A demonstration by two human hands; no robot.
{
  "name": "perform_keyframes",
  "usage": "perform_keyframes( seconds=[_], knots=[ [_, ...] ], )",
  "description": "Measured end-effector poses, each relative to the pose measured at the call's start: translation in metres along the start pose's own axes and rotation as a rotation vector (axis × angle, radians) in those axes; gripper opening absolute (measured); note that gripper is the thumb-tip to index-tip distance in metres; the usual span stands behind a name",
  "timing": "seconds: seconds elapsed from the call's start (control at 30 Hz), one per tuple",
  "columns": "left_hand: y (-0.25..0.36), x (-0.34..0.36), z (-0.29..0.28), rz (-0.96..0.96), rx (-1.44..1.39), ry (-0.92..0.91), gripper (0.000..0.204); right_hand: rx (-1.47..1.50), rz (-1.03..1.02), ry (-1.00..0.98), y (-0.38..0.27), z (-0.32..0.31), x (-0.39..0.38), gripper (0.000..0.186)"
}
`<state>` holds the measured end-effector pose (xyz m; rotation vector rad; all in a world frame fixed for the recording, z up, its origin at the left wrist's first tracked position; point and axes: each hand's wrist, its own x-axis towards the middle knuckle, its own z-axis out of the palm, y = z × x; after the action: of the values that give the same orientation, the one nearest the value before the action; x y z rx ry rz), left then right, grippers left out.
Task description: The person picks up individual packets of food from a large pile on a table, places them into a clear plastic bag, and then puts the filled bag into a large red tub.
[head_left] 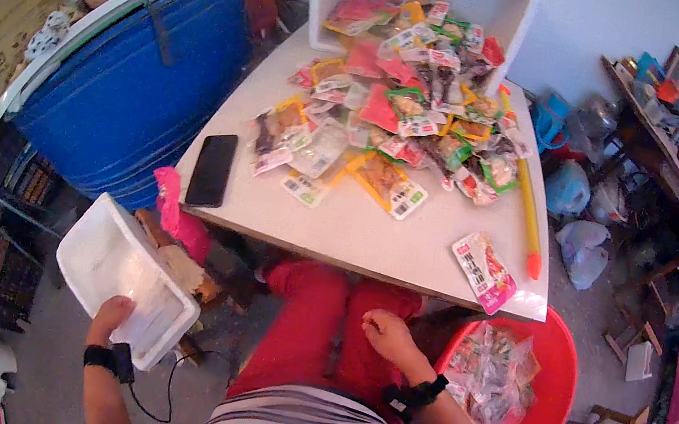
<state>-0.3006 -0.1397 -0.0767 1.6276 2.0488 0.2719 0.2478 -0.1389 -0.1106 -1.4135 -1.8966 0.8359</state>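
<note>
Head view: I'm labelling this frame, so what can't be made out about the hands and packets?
All in the head view:
Left hand: most fingers, hidden by the white box.
Right hand: palm, turned from the camera.
Table packets: lower ones, under others.
Red basin: bottom, covered by packets.

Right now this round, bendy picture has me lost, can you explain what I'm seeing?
There's no machine, just a person's two bare hands. The picture comes from a wide fisheye camera on the head, looking down, so straight edges bend. The left hand touches a white tray; whether it grips is unclear. The right hand is curled over the lap, nothing visibly held. On the table lie packets spilling from a white foam box, a black phone and a yellow stick. A red tub to the right holds more packets.
</note>
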Motion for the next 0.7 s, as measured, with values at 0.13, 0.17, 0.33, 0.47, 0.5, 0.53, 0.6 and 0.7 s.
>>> perform_keyframes(
  seconds=[0.13,0.17,0.33,0.47,0.5,0.53,0.6,0.7],
  knots=[
    [-0.039,0.001,0.0,-0.129,-0.278,-0.089,0.03,-0.06,-0.015,0.038,0.009,0.008,-0.001,0.012],
    [-0.038,0.0,-0.003,-0.159,-0.279,-0.164,0.031,-0.045,-0.009,0.05,0.01,0.009,-0.001,0.012],
    [-0.016,-0.011,-0.014,-0.034,-0.068,-0.209,0.034,-0.06,0.005,0.028,0.005,0.006,0.0,0.012],
    [-0.033,-0.008,-0.014,-0.11,-0.232,-0.238,0.035,-0.086,0.054,-0.016,-0.002,0.002,0.002,0.012],
    [-0.037,-0.009,-0.011,-0.136,-0.285,-0.228,0.035,-0.083,0.045,-0.01,-0.001,0.003,0.001,0.013],
    [-0.041,-0.008,-0.01,-0.162,-0.339,-0.217,0.035,-0.079,0.035,-0.003,0.001,0.004,0.0,0.013],
    [-0.018,-0.009,-0.005,-0.128,-0.096,-0.174,0.03,-0.049,-0.004,0.064,0.011,0.009,-0.003,0.013],
    [-0.069,-0.008,0.002,-0.012,-0.063,-0.097,0.024,-0.037,-0.039,0.037,0.007,0.009,0.0,0.013]
  ],
)
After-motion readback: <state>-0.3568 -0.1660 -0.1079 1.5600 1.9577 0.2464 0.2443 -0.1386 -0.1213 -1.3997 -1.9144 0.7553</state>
